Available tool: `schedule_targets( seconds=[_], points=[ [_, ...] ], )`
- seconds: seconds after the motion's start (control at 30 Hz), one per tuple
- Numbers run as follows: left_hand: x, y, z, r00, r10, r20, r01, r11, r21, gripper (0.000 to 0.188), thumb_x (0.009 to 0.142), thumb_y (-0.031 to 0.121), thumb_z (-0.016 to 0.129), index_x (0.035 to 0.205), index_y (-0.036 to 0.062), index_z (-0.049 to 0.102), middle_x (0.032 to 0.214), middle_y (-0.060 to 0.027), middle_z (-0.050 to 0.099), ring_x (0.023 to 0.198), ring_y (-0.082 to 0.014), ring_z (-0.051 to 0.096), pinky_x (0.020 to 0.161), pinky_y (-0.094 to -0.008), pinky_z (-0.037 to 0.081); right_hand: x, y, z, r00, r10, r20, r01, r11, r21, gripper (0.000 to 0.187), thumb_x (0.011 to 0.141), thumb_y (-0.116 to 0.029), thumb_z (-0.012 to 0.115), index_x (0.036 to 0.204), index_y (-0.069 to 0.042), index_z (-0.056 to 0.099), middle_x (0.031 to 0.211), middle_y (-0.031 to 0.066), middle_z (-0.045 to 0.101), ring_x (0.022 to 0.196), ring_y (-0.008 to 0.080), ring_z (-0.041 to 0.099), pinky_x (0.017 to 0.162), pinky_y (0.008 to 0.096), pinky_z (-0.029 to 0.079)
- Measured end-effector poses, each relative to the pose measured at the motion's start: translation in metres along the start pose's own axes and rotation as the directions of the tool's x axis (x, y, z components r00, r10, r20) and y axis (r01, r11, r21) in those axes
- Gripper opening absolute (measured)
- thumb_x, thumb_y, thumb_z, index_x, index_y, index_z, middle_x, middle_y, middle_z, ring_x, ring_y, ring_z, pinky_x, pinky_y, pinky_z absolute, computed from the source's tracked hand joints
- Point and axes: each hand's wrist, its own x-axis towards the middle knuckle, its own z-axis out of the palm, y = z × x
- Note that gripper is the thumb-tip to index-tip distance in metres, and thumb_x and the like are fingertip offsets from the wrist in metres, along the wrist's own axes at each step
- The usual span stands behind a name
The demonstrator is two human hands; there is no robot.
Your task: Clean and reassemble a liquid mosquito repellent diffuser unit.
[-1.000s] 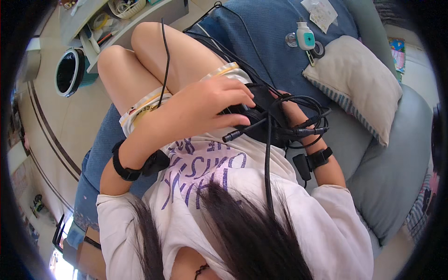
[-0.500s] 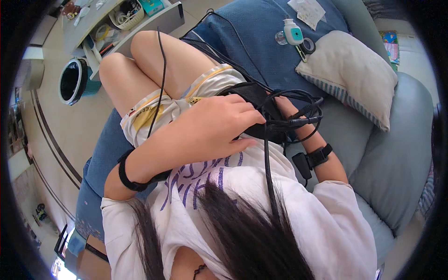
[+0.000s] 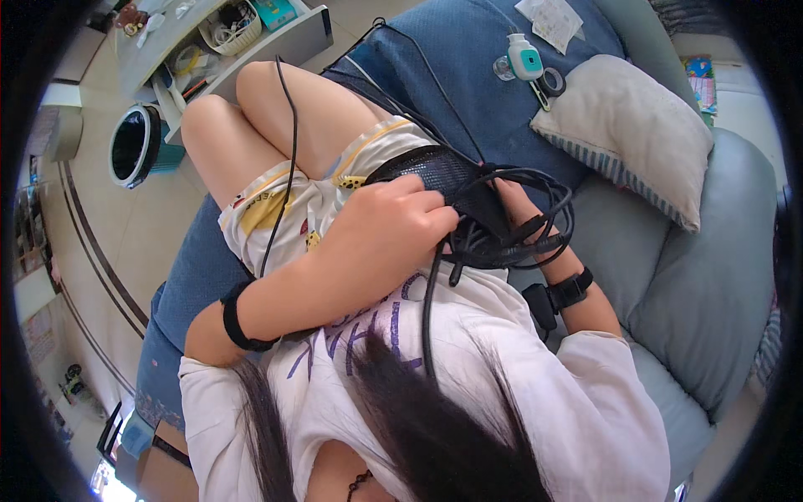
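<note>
Over my lap lies a black mesh pouch [image 3: 439, 170], and a bundle of looped black cable [image 3: 548, 243] rests at its right end. My left hand [image 3: 397, 219] lies across the pouch's near side with its fingers curled. A black cable runs from its thumb and fingertips down over the white shirt [image 3: 468, 335]. My right hand [image 3: 516, 201] grips the right end of the pouch from behind the loops; most of its fingers are hidden. Black straps circle both wrists, and a small black box sits by the right one.
A blue-covered sofa [image 3: 468, 67] holds a beige cushion [image 3: 627, 138], a white and teal device [image 3: 525, 58], a roll of black tape [image 3: 552, 81] and a white packet [image 3: 552, 23]. At left stand a teal bin [image 3: 167, 156] and an open drawer [image 3: 276, 54]. Another cable crosses my thigh.
My left hand has drawn left and its fingers have closed. The cable hanging over the shirt has shifted left with it. The loops have spread lower, and more mesh shows.
</note>
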Motion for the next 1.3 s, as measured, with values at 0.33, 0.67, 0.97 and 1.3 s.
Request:
schedule_targets(
  seconds=[0.33,0.67,0.97,1.3],
  points=[
    [-0.009,0.001,-0.007,0.990,-0.031,-0.136,0.018,0.996,-0.091,0.021,0.058,0.005,0.072,0.072,0.0063,0.055,0.070,-0.0060,0.057,0.067,-0.0237,0.056,0.060,-0.0331,0.045,-0.008,-0.044,0.016,0.989,0.087,0.119,-0.123,0.934,0.335,0.028,0.091,-0.024,0.050,0.107,-0.002,0.057,0.095,0.0060,0.063,0.083,0.0110,0.061,0.072,0.0237,0.053],
    [0.014,-0.015,-0.003,0.981,-0.132,-0.141,0.105,0.977,-0.185,0.020,0.064,0.002,0.070,0.082,0.0060,0.061,0.076,-0.0082,0.063,0.073,-0.0231,0.061,0.065,-0.0315,0.048,0.004,-0.025,0.008,0.942,0.318,0.105,-0.326,0.799,0.506,0.035,0.092,-0.033,0.050,0.109,-0.003,0.057,0.098,0.0075,0.063,0.081,0.0136,0.063,0.069,0.0242,0.054],
    [0.026,-0.020,0.016,0.967,-0.174,-0.188,0.085,0.911,-0.404,0.017,0.069,0.013,0.070,0.080,0.0097,0.057,0.073,-0.0047,0.061,0.067,-0.0212,0.060,0.060,-0.0319,0.046,0.006,-0.019,0.000,0.940,0.308,0.147,-0.339,0.790,0.511,0.039,0.091,-0.038,0.049,0.105,-0.002,0.059,0.099,0.0093,0.064,0.084,0.0151,0.063,0.075,0.0267,0.054],
    [0.035,-0.020,0.008,0.989,0.105,-0.102,-0.121,0.979,-0.164,0.013,0.067,0.006,0.069,0.073,0.0083,0.057,0.069,-0.0051,0.053,0.066,-0.0216,0.055,0.058,-0.0331,0.045,0.009,-0.013,-0.001,0.969,0.190,0.157,-0.235,0.901,0.365,0.041,0.091,-0.040,0.048,0.107,-0.003,0.057,0.099,0.0057,0.063,0.084,0.0125,0.060,0.078,0.0257,0.051]
  ],
)
